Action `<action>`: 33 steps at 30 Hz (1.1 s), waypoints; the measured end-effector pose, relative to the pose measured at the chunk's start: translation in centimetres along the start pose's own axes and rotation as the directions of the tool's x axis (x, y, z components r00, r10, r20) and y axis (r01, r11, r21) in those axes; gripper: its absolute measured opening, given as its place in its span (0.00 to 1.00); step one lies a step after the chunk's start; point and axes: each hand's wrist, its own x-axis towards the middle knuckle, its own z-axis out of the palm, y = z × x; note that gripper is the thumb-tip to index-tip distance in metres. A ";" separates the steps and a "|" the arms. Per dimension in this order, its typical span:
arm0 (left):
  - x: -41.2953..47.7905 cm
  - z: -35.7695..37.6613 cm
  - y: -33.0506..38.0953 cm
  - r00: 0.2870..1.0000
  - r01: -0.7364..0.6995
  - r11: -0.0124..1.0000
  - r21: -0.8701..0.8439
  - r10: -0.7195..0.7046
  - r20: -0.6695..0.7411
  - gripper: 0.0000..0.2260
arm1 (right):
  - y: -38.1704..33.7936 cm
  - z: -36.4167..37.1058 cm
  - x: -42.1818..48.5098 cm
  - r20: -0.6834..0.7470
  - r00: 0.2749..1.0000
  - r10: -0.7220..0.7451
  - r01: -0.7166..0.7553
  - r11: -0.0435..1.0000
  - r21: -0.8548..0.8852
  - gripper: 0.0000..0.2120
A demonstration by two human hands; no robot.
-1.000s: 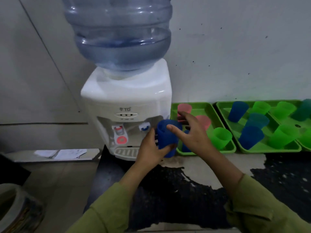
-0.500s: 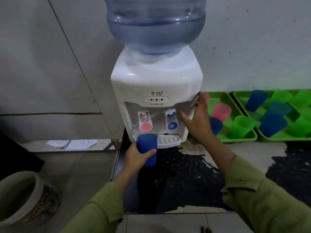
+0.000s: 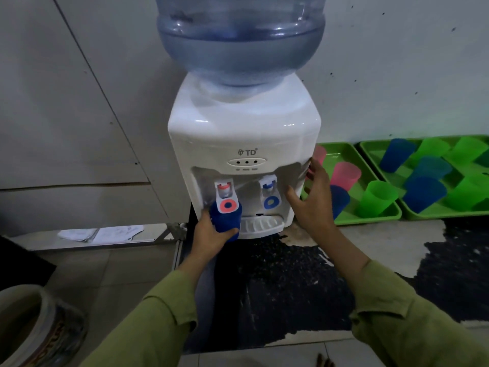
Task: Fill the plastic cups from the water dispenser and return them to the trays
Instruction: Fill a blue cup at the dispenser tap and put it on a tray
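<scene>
Lighting: dim, cool, diffuse indoor light, source out of view. Glare: small white highlights on the water bottle shoulder and the dispenser top. Shadow: soft, within the tap recess and over the dark floor patch. Distortion: wide-angle bowing of the wall seams at left. Focus: centre fairly sharp; trays and lower corners soft, smeared.

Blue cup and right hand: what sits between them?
Head view: the blue tap and drip tray lie between the blue cup and right hand.
</scene>
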 end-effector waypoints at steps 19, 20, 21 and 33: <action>0.7 -0.3 -1.3 0.996 -0.079 0.987 -0.139 0.073 -0.051 0.30 | -1.2 9.3 -1.2 0.475 0.869 0.137 0.016 0.952 -0.304 0.11; 0.8 -0.3 -1.2 0.996 -0.083 0.989 -0.123 0.077 -0.052 0.30 | -1.3 9.4 -1.0 0.471 0.867 0.161 -0.010 0.952 -0.307 0.09; 0.8 -0.3 -1.0 0.995 -0.088 0.991 -0.102 0.083 -0.054 0.29 | -1.4 9.4 -0.9 0.474 0.862 0.177 -0.026 0.951 -0.308 0.08; 1.5 -1.0 -0.8 0.995 -0.097 0.995 0.017 0.097 -0.005 0.32 | -5.5 5.0 -0.6 0.496 0.833 0.244 -0.271 0.962 -0.018 0.09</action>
